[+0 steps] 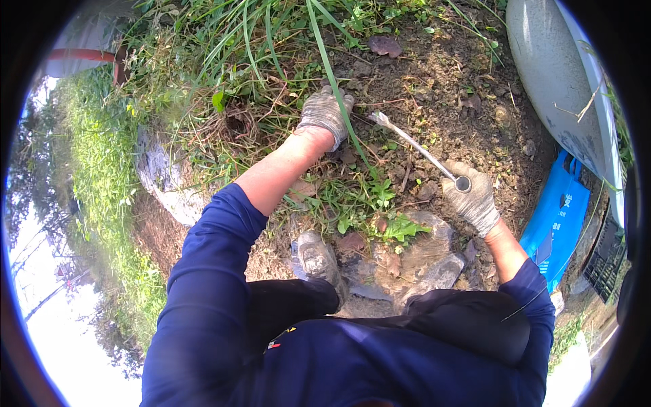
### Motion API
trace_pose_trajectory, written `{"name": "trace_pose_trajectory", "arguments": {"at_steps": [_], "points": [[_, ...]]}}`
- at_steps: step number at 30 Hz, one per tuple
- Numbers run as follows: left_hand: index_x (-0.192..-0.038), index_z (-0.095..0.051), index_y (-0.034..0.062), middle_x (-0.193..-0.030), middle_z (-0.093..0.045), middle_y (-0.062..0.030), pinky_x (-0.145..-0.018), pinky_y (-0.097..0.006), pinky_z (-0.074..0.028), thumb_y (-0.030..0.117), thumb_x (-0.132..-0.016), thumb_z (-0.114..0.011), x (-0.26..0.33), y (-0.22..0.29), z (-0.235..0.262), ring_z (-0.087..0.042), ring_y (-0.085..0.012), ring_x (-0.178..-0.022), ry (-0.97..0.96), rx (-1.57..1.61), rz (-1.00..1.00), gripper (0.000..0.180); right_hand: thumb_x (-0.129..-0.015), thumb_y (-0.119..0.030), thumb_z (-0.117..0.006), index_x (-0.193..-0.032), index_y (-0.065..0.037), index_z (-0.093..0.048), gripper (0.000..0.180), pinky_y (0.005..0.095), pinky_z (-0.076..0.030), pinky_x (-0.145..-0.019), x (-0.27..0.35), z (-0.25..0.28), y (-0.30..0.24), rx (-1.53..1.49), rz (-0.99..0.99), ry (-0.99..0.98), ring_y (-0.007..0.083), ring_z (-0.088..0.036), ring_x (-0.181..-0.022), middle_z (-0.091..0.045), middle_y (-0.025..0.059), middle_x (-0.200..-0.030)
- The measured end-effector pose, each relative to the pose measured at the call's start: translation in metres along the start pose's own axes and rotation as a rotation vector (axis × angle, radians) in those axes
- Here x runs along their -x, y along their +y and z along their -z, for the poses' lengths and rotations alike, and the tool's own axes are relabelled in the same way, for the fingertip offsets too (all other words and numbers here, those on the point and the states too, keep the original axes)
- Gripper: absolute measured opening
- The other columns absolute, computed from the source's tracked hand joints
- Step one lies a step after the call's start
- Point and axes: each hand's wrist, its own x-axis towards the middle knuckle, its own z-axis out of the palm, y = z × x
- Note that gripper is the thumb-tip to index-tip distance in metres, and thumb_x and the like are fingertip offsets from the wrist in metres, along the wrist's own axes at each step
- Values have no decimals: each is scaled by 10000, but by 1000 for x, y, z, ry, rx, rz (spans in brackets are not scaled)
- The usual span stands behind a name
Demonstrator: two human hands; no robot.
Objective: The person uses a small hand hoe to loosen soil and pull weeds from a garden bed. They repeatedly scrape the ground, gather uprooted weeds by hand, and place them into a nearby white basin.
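Observation:
Both my hands wear dirty, greyish knitted work gloves. My right hand [472,197] is closed around the handle of a slim metal weeding tool [418,145]. Its round handle end shows above my fist, and the pale, split-looking tip lies over the soil, pointing toward my left hand. Ahead, at the border of weeds [261,102] and bare soil [447,88], my left hand [326,117] is curled shut low to the ground. Whatever its fingers grip is hidden. One long green grass blade [330,74] crosses in front of that hand.
Below my hands are flat stones [434,254] and a leafy weed [401,228]. My shoe [316,256] stands left of them. A large pale curved basin-like object [563,81], a blue bag [559,214] and a black crate [605,261] line the right side. A rock [166,173] lies left.

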Motion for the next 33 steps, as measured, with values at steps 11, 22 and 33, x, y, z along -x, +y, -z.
{"name": "trace_pose_trajectory", "arguments": {"at_steps": [11, 22, 33], "points": [[-1186, -531, 96, -1058, -600, -138, -903, -441, -483, 234, -696, -714, 52, -13, 11, -531, -350, -1124, -221, 175, -363, 541, -786, -123, -605, -1053, -27, -650, 287, 318, -511, -630, 75, 39, -3, 215, -213, 59, 210, -658, -664, -664, 123, -748], [-1139, -573, 187, -1020, -602, -98, -770, -412, -513, 156, -859, -509, -45, 59, 1, -570, -284, -1022, -44, -4, -185, 290, -768, -100, -629, -1086, -10, -643, 331, 296, -507, -661, 49, 29, 2, 30, -242, 31, 192, -650, -704, -665, 142, -806], [-1064, -584, 146, -1045, -601, -96, -811, -417, -508, 173, -817, -565, -44, 59, 4, -550, -288, -1079, -107, 61, -189, 249, -717, -128, -610, -964, -39, -673, 270, 381, -517, -610, 79, 40, -5, 274, -68, 82, 338, -640, -664, -632, 185, -716]]}}
